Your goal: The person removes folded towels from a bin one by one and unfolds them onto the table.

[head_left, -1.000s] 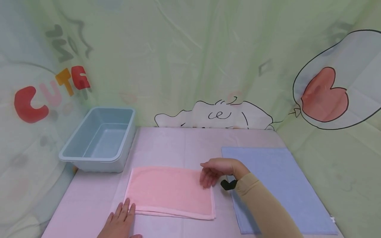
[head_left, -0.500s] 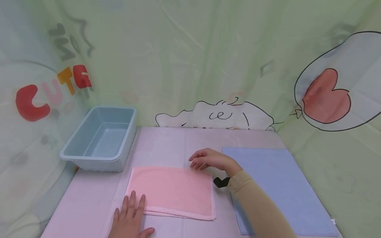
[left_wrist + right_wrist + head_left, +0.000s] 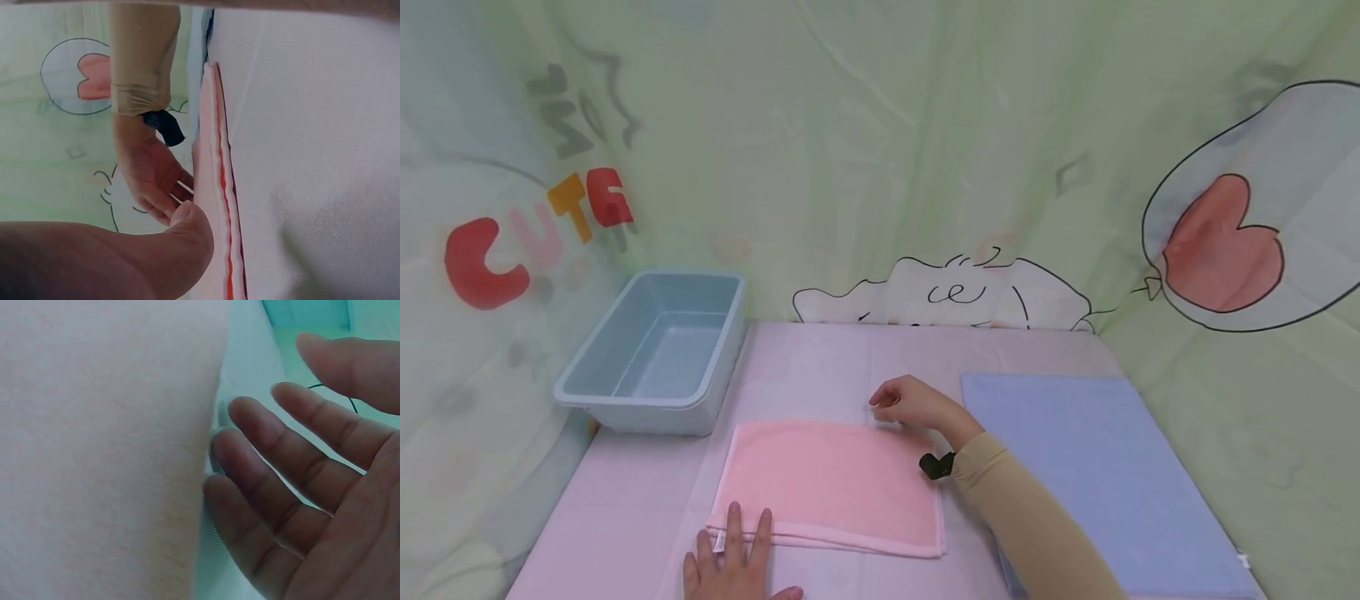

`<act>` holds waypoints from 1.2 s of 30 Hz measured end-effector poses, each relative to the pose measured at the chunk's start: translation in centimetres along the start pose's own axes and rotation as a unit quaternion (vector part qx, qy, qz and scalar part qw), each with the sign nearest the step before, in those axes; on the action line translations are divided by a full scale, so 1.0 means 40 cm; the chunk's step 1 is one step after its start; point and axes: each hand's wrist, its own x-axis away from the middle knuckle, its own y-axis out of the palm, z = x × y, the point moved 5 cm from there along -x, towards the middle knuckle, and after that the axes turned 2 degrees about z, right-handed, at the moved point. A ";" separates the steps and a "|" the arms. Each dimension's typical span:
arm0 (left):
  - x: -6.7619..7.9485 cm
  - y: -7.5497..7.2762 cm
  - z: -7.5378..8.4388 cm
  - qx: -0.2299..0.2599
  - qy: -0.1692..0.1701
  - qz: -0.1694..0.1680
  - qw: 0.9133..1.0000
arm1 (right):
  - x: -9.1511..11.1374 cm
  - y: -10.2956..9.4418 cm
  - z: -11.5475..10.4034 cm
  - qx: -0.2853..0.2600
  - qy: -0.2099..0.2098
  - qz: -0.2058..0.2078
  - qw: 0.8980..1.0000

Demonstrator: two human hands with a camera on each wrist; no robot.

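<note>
A pink towel (image 3: 835, 483), folded into a flat rectangle, lies on the table in front of me. Its near edge shows stacked layers in the left wrist view. My left hand (image 3: 733, 558) has its fingers spread over the near left part of that edge, beside a small white tag (image 3: 719, 542). At the far edge, my right hand (image 3: 917, 404) hovers with relaxed, slightly bent fingers. In the right wrist view its fingertips (image 3: 228, 440) are by the towel edge and the thumb stands apart, with nothing pinched between them.
A blue towel (image 3: 1097, 483) lies flat to the right, partly under my right forearm. At the back left stands a light blue plastic tub (image 3: 625, 402). A printed curtain (image 3: 850, 167) encloses the table (image 3: 805, 358) behind and at both sides.
My right hand has moved left and away from me, from the towel's right side to its far edge. My left hand has slid right along the near edge, and the tag now shows.
</note>
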 end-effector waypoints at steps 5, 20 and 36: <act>-0.002 0.021 -0.010 0.004 0.005 -0.023 1.000 | 0.002 0.013 0.005 0.034 0.018 0.002 0.999; -0.011 0.039 -0.003 -0.001 0.000 -0.062 0.998 | 0.018 0.036 -0.007 0.149 0.024 -0.013 0.989; -0.032 0.025 -0.023 -0.014 0.025 -0.066 0.997 | 0.039 0.047 -0.002 0.158 0.020 0.005 0.987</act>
